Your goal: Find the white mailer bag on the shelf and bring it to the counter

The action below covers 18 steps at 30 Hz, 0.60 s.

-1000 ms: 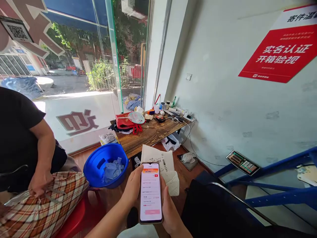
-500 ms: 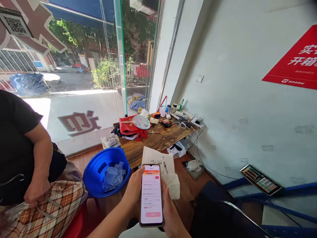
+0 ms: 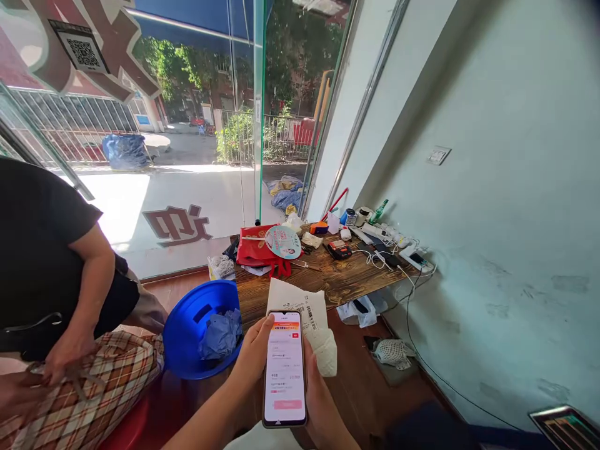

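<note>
Upright in front of me is a smartphone [image 3: 284, 375] with a lit screen of text lines, a red-orange banner and a pink button. My left hand [image 3: 253, 353] grips its left edge, the thumb near the top corner. Along the right edge, my right hand [image 3: 321, 394] is closed around the phone. Behind it a white paper slip [image 3: 315, 306] with print and a barcode sticks up, and a crumpled off-white piece [image 3: 324, 355] shows at the right. How the right fingers hold these papers is hidden by the phone.
A wooden table [image 3: 347, 284] ahead bears a red bag [image 3: 255, 247], a round fan [image 3: 283, 242], cables and small items. Left of it is a blue tub [image 3: 180, 340] with blue plastic inside. A person in black [image 3: 42, 231] sits at left, hands on a plaid bag [image 3: 117, 369].
My view has turned left, so the table and wall sit further right. The phone and papers stay in my hands; the screen's list has shifted slightly. The other person's second hand now shows.
</note>
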Tool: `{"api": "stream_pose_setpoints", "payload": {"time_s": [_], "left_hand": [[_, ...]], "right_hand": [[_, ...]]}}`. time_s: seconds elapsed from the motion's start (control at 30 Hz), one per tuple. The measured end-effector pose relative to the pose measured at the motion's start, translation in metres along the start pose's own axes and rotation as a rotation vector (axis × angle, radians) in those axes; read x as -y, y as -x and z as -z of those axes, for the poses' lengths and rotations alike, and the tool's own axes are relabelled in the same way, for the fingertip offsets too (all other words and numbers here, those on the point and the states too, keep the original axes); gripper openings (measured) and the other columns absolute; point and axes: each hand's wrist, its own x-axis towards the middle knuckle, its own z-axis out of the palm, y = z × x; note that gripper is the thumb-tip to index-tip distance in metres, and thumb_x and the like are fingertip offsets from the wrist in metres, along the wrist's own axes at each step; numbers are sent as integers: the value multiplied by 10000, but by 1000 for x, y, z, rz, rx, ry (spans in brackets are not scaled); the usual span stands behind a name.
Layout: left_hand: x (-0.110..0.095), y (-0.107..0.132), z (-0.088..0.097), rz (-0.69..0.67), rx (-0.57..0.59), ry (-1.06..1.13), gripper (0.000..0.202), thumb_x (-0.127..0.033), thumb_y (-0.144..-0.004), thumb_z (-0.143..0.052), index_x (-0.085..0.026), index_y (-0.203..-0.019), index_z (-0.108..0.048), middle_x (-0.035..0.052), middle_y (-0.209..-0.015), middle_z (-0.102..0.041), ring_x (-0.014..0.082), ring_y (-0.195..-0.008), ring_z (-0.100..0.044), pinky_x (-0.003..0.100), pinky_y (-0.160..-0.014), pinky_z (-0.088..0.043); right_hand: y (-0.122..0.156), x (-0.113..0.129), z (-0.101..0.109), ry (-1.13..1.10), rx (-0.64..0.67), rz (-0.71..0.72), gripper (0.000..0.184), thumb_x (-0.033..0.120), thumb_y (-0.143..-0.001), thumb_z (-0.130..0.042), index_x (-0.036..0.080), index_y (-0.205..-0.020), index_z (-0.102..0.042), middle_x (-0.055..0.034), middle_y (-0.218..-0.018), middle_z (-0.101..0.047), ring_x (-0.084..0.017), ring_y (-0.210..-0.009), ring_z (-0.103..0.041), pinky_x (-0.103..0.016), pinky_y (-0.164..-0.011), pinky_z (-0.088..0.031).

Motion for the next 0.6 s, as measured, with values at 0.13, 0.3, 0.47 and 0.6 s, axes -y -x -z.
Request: {"api": "stream_pose_setpoints", "payload": {"time_s": [0.13, 0.3, 0.47, 0.6], "left_hand": [[0, -17, -14, -7, -44, -5, 585, -715, -562, -659, -148, -699, -621, 19, -611, -629, 146, -546, -542, 261, -536, -390], [-6, -32, -25, 8, -122, 28, 598, -718, -503, -688, -145, -657, -610, 25, -582, -628, 146, -528, -544, 263, -537, -392], [-8, -41, -24, -17, -177, 70, 574, -700, -524, -689, -149, -661, -604, 23, -575, -625, 156, -539, -556, 265, -535, -384], [-10, -42, -21, -35, -220, 78, 568, -691, -539, -688, -148, -693, -623, 16, -568, -627, 159, -551, -560, 264, -548, -390]], "right_hand": [[-17, 12, 14, -24, 17, -46, 649, 666, -862, -404, 312, -1404, -357, -39, -1477, -416, -236, -1378, -328, -445, -1144, -263], [-38, 25, 23, -34, 60, -97, 690, 694, -837, -424, 294, -1395, -356, -56, -1458, -441, -230, -1384, -317, -441, -1157, -234], [-56, 32, 25, -16, 96, -154, 712, 709, -817, -445, 308, -1399, -356, -37, -1507, -365, -243, -1376, -332, -450, -1140, -271], [-65, 31, 27, 2, 109, -195, 738, 721, -798, -462, 309, -1403, -364, -42, -1497, -383, -257, -1364, -354, -460, -1117, -316]]}}
